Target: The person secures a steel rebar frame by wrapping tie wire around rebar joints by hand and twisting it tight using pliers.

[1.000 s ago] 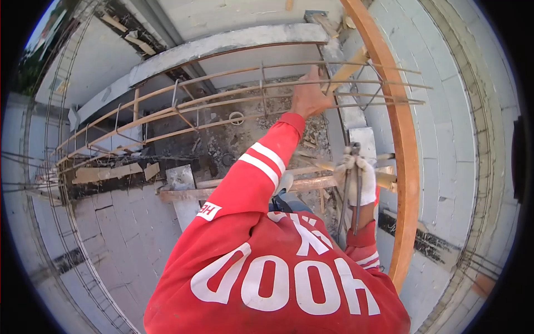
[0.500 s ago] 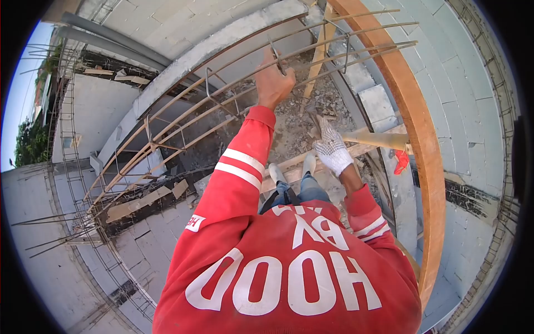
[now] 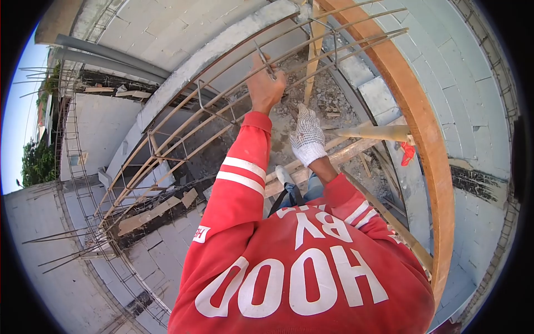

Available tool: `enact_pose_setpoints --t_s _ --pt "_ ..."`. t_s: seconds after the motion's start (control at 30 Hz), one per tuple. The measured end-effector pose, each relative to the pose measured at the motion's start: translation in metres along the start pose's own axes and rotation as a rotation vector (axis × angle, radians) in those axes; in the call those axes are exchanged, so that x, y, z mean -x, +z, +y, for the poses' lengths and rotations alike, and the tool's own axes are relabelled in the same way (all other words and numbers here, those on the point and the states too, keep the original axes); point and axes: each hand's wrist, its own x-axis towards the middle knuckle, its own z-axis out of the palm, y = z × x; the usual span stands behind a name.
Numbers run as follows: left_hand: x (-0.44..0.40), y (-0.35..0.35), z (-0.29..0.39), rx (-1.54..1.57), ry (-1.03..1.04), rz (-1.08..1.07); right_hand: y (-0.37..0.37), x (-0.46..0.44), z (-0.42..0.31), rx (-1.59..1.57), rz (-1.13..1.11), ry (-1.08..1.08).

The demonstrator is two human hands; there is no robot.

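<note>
The L hand (image 3: 267, 89) is bare and curled round a thin steel ring (image 3: 262, 54) on the long bar cage (image 3: 211, 101), prob. so the ring can't slip. The cage slants across in front of the person, above the stony ground (image 3: 332, 103). Its R ends pass over the big wood beam (image 3: 412, 100); can't tell if they touch. The R hand (image 3: 307, 136), in a white dotted glove (image 3: 310, 153), is just below the L one, fingers bent, prob. to work close by. Can't tell if it grips anything, b/c its far side is hidden.

Vs. ½ sec ago, the R hand is nearer the L hand, and the metal tool it had isn't clear now. Only one boot (image 3: 284, 175) shows well; b4, two did.
</note>
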Motion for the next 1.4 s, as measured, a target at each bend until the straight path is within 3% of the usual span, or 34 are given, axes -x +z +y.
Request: enact_pose_setpoints --t_s 0.1,0.17,0.3,0.37,0.5,0.53,0.6,0.67,0.83,0.93,1.0,1.1,1.13,1.2,1.23,1.3,1.33,1.37,1.4 --pt "0.001 0.001 -0.001 0.013 -0.004 0.000 0.006 -0.002 0.000 -0.028 0.071 0.022" --pt "0.000 0.002 -0.003 0.040 -0.010 0.011 0.015 0.000 0.002 0.088 0.300 -0.019" --pt "-0.001 0.001 -0.004 0.071 0.049 0.028 0.001 -0.003 0.009 0.059 0.178 -0.006" --pt "0.003 0.000 -0.003 0.059 0.049 0.025 0.010 -0.005 0.021 -0.024 0.343 -0.150" --pt "0.001 0.001 -0.001 0.041 0.052 0.066 0.021 -0.012 0.031 -0.144 0.459 -0.309" --pt "0.004 0.000 -0.001 0.049 0.057 0.070 0.019 -0.016 0.035 -0.148 0.450 -0.315" --pt "0.003 -0.001 -0.001 0.045 0.049 0.069 0.012 -0.030 0.045 -0.150 0.130 -0.201" --pt "0.003 -0.002 -0.001 0.043 0.046 0.064 0.021 -0.042 0.067 -0.321 0.197 -0.335" --pt "0.002 -0.002 -0.006 0.185 0.039 0.024 0.042 -0.060 0.125 -0.754 -0.434 -0.175" --pt "0.003 -0.004 -0.004 0.174 0.030 0.029 0.040 -0.035 0.099 -0.336 0.274 -0.516" --pt "0.001 -0.004 -0.006 0.165 0.018 0.018 0.008 -0.019 0.072 -0.246 0.149 -0.229" --pt "0.001 -0.005 -0.010 0.181 -0.012 -0.034 0.015 -0.016 0.083 -0.230 0.156 -0.142" --pt "0.001 -0.006 -0.010 0.205 -0.033 -0.064 0.026 -0.018 0.091 -0.230 0.146 -0.140" --pt "0.002 -0.011 -0.009 0.200 -0.057 -0.088 0.051 -0.029 0.116 -0.061 0.291 -0.408" --pt "-0.002 -0.011 -0.008 0.202 -0.053 -0.110 0.044 -0.035 0.126 -0.267 -0.032 -0.413" --pt "-0.003 -0.016 -0.008 0.195 -0.067 -0.162 0.030 -0.047 0.144 -0.621 -0.659 -0.178" --pt "-0.008 -0.018 -0.008 0.189 -0.080 -0.217 -0.003 -0.036 0.118 -0.559 -0.560 -0.171" --pt "-0.011 -0.021 -0.010 0.191 -0.078 -0.209 0.009 -0.039 0.124 -0.553 -0.561 -0.176" --pt "-0.009 -0.025 -0.013 0.132 -0.087 -0.295 0.032 -0.037 0.136 -0.398 -0.251 -0.377"
